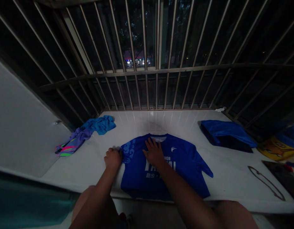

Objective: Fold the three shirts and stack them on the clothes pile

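A blue T-shirt (pixel 185 156) with white lettering lies spread on the white window ledge (pixel 101 171), its neck toward the window and its bottom hem at the ledge's front edge. My left hand (pixel 112 158) is closed at the end of the patterned left-side sleeve, fingers curled around the fabric. Flat on the chest just below the collar rests my right hand (pixel 154 152), fingers spread. My right forearm covers part of the lettering. The sleeve on the right side lies loose on the ledge.
Crumpled blue and purple clothing (pixel 99 124) lies at the left. At the right are a folded blue garment (pixel 228 132), a yellow and blue item (pixel 278 148), a cord loop (pixel 266 183) and a dark flat object (pixel 284 178). Metal bars (pixel 147 72) line the window behind.
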`<state>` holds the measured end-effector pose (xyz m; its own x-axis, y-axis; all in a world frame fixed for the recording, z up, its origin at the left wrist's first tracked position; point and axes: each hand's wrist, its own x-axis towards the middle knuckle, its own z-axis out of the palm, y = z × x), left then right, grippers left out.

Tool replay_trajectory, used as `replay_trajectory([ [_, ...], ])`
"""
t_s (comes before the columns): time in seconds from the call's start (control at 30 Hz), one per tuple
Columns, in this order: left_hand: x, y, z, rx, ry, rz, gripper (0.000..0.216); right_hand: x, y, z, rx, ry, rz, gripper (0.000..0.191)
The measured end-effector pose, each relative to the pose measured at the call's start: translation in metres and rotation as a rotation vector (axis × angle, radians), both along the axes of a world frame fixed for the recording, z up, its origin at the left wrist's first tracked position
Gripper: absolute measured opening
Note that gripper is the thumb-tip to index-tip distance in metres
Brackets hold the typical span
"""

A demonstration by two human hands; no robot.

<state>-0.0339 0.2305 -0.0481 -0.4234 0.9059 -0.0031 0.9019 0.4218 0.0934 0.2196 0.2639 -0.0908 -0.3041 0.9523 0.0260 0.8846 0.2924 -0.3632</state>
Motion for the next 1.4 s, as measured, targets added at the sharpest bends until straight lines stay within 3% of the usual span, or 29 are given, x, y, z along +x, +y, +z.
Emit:
replay_trajectory([
  [0.1, 0.019, 0.003, 0.018, 0.042, -0.109, -0.06, 0.043, 0.003, -0.001, -0.002, 0.015, 0.001, 0.006, 0.073],
  [0.17, 0.04, -0.007, 0.022, 0.169, -0.282, -0.247, 0.048, 0.004, -0.001, -0.006, 0.038, -0.013, 0.007, 0.072],
  [0.23, 0.055, -0.026, 0.015, 0.299, -0.434, -0.529, 0.072, 0.007, 0.003, -0.012, 0.05, -0.057, 0.028, 0.072],
  [0.3, 0.057, -0.047, -0.002, 0.355, -0.429, -0.691, 0.093, 0.01, 0.011, -0.019, 0.03, -0.113, 0.055, 0.072],
  [0.4, 0.036, -0.068, -0.034, 0.339, -0.334, -0.621, 0.082, 0.014, 0.021, -0.028, -0.004, -0.149, 0.07, 0.073],
  [0.53, -0.004, -0.069, -0.058, 0.323, -0.43, -0.623, 0.035, 0.012, 0.018, -0.026, 0.022, -0.129, 0.064, 0.072],
  [0.63, -0.02, -0.064, -0.058, 0.314, -0.493, -0.667, 0.029, 0.007, 0.008, -0.015, 0.043, -0.082, 0.039, 0.066],
  [0.8, -0.022, -0.064, -0.05, 0.284, -0.6, -0.688, 0.031, 0.008, 0.006, 0.001, 0.02, -0.001, 0.001, 0.06],
  [1.0, -0.018, -0.064, -0.046, 0.245, -0.667, -0.669, 0.032, 0.0, 0.035, 0.019, 0.024, -0.005, -0.112, 0.044],
  [1.2, -0.018, -0.063, -0.043, 0.275, -0.655, -0.664, 0.031, -0.032, 0.063, 0.031, 0.022, -0.043, -0.086, 0.025],
  [1.4, -0.019, -0.061, -0.048, 0.337, -0.71, -0.698, 0.029, -0.057, 0.086, 0.038, 0.033, -0.064, -0.035, 0.032],
])
